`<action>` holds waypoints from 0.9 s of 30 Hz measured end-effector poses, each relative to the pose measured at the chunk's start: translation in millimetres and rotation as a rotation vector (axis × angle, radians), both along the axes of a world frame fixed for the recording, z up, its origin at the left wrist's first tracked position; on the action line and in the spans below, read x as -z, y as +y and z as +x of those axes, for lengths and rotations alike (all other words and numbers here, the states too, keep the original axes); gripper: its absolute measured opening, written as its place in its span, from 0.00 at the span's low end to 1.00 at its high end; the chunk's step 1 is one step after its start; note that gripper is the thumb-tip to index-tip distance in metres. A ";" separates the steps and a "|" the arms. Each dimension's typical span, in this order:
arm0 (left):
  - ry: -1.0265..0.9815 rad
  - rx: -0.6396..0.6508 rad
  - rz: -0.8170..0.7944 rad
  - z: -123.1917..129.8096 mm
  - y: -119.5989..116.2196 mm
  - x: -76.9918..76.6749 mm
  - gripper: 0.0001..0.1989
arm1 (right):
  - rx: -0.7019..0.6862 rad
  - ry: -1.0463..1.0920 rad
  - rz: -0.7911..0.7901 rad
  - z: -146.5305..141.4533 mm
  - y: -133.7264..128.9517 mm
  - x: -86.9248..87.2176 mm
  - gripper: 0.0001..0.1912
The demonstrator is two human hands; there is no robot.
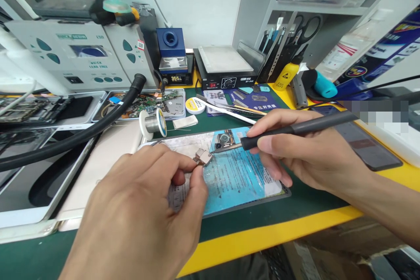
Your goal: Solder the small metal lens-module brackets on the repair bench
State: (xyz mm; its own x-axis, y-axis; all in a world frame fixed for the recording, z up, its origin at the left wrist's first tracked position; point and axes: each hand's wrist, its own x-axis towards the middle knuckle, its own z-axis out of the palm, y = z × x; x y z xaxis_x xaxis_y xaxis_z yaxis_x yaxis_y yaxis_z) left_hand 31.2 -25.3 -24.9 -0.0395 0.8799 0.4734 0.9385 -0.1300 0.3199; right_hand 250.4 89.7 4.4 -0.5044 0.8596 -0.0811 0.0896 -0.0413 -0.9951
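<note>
Between thumb and forefinger, my left hand (147,201) pinches a small metallic component (203,156) just above a blue and white printed sheet (229,183). My right hand (295,148) grips a black-handled soldering iron (272,135) like a pen. The iron's thin metal tip points left and meets, or nearly meets, the component's right edge. Behind the tip, a small camera module (225,138) lies on the sheet. My left fingertips cover part of the component.
Behind the hands are a solder spool (152,124), a tray of circuit boards (179,104), white tweezers (226,111) and a hot plate (226,79). A black hose (98,129) crosses the left side. A dark phone (364,142) lies at right.
</note>
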 end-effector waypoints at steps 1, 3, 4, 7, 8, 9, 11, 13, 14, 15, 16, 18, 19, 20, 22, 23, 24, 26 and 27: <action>0.000 -0.005 -0.002 0.2 0.0 -0.1 0.06 | 0.002 0.003 -0.008 -0.5 0.1 -0.2 0.02; -0.002 -0.013 -0.011 1.0 0.4 0.0 0.06 | 0.003 0.010 -0.020 -1.2 0.2 -0.4 0.02; -0.005 -0.015 -0.010 1.6 0.6 0.1 0.05 | 0.004 0.010 -0.023 -1.4 0.1 -0.3 0.02; -0.013 -0.010 -0.004 2.6 1.4 0.2 0.05 | 0.006 0.002 -0.012 -1.1 -0.3 0.4 0.02; -0.014 -0.008 -0.004 2.6 1.7 0.2 0.05 | 0.007 -0.004 -0.009 -0.8 -0.4 0.6 0.02; -0.012 -0.004 -0.001 2.5 2.0 0.1 0.05 | 0.006 -0.009 -0.006 -0.4 -0.6 0.9 0.02; -0.008 0.000 -0.003 2.1 2.2 0.1 0.05 | 0.001 -0.017 0.001 0.3 -0.8 1.0 0.02; -0.002 0.003 -0.006 1.6 2.1 0.3 0.05 | -0.004 -0.019 0.008 0.8 -0.7 0.7 0.02; 0.001 0.004 -0.006 1.4 1.9 0.5 0.05 | -0.007 -0.019 0.010 0.9 -0.6 0.4 0.02; 0.001 0.002 -0.008 1.3 1.8 0.7 0.05 | -0.010 -0.017 0.012 1.0 -0.5 0.2 0.02; 0.002 -0.002 -0.013 1.3 1.9 0.9 0.05 | -0.013 -0.014 0.011 0.9 -0.3 0.0 0.01; 0.008 -0.006 -0.013 1.5 2.6 1.2 0.04 | -0.016 -0.004 0.006 0.7 -0.1 0.1 0.02; 0.008 -0.004 -0.013 1.7 3.1 1.3 0.04 | -0.013 0.002 0.003 0.5 0.0 0.2 0.02; 0.007 -0.004 -0.013 1.8 3.6 1.4 0.04 | -0.009 0.008 -0.003 0.2 -0.1 0.4 0.02; 0.007 -0.006 -0.009 1.9 4.3 1.7 0.04 | -0.004 0.020 -0.019 -0.4 -0.2 0.6 0.02; 0.006 -0.006 -0.005 1.8 4.3 1.9 0.03 | 0.000 0.030 -0.029 -0.9 -0.3 0.4 0.02; 0.004 -0.004 -0.002 1.7 4.2 2.1 0.01 | 0.006 0.041 -0.041 -1.4 -0.4 0.1 0.02; 0.004 0.003 0.003 1.1 3.6 2.4 0.00 | 0.024 0.065 -0.068 -2.5 -0.7 -1.0 0.03; 0.003 0.010 0.004 0.7 3.2 2.3 0.00 | 0.032 0.074 -0.081 -3.1 -0.8 -1.8 0.05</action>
